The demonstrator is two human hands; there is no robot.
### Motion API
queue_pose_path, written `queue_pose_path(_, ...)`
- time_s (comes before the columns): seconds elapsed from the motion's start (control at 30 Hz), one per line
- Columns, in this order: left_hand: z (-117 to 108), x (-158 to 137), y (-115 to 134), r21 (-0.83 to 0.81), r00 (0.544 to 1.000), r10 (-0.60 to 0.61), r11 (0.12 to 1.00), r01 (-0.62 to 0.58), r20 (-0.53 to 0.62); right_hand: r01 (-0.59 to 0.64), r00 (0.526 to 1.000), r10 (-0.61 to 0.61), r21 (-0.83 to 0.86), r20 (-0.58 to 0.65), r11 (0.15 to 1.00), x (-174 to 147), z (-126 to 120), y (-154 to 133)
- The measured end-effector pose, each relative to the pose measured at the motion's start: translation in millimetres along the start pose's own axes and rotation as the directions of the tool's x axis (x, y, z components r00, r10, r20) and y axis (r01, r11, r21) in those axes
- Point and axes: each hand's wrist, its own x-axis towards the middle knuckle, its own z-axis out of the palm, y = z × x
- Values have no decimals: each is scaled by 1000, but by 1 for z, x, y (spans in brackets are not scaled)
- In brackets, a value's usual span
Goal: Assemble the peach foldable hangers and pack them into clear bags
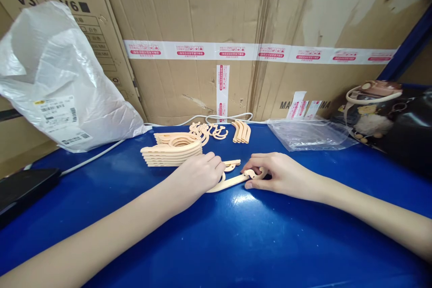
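Note:
My left hand (204, 171) is closed around one part of a cream plastic hanger (232, 183), just above the blue table. My right hand (276, 173) pinches the same hanger's other end, where a curved hook (263, 173) shows between thumb and fingers. Another short cream arm (232, 164) sticks out beyond my left knuckles; whether it is joined to the held piece is hidden. Behind my left hand lies a stack of cream hanger arms (168, 156). Several loose hooks (202, 131) and several short curved tubes (241, 132) lie farther back.
A clear plastic bag (310, 134) lies at the back right, beside a brown-lidded bottle (369, 112) and a black bag (411, 135). At left are a white mailing bag (57, 81) and a black device (27, 193). Cardboard (189, 85) stands behind the blue table (243, 243).

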Motion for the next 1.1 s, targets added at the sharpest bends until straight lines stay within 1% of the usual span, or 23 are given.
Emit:
queue_pose_path(0.1, 1, 0, 1, 37, 1000, -3, 999, 4, -8, 22, 999, -24, 70, 34, 997, -1, -1, -1)
queue_pose_path(0.17, 2, -1, 0, 37, 1000, 5, 999, -4, -24, 26, 996, -39, 163, 75, 986, -1, -3, -1)
queue_pose_path(0.27, 3, -3, -3, 41, 999, 34, 999, -32, -37, -50, 991, 2, 354, 136, 934, -2, -3, 1)
queue_pose_path(0.37, 3, -5, -7, 50, 999, 52, 997, -51, -7, -109, 993, 66, 503, 102, 857, -2, -2, 5)
queue_pose_path(0.43, 3, -5, -8, 55, 998, 63, 996, -64, 27, -99, 995, 92, 548, 40, 830, -1, -2, 8)
queue_pose_path(0.47, 2, -5, -9, 65, 997, 68, 995, -71, 44, -89, 995, 101, 547, 8, 832, 0, -2, 9)
queue_pose_path(0.53, -1, -3, -9, 97, 994, 74, 992, -81, 79, -76, 993, 112, 491, -44, 868, 1, -3, 11)
queue_pose_path(0.63, -7, -1, -6, 119, 990, 63, 990, -78, 124, -56, 994, 82, 332, -67, 942, 0, -6, 11)
queue_pose_path(0.77, -14, -1, -2, 71, 983, -26, 997, 13, 180, -3, 999, 10, 154, -45, 988, -1, -9, 9)
queue_pose_path(0.83, -15, -3, -1, 22, 982, -75, 997, 72, 172, 26, 999, -23, 98, -27, 995, -1, -9, 9)
queue_pose_path(0.93, -11, -6, -1, -61, 987, -127, 989, 133, 95, 34, 999, -34, 34, 1, 999, -1, -9, 9)
queue_pose_path(1.0, -8, -9, 0, -110, 987, -159, 981, 158, 4, 10, 1000, -10, -13, 11, 1000, -1, -9, 9)
queue_pose_path(1.07, -6, -10, 3, -211, 981, -167, 967, 143, -97, -30, 999, 31, -51, 17, 998, -1, -8, 9)
queue_pose_path(1.1, -6, -10, 5, -286, 978, -158, 951, 114, -136, -53, 998, 55, -60, 21, 997, -2, -8, 9)
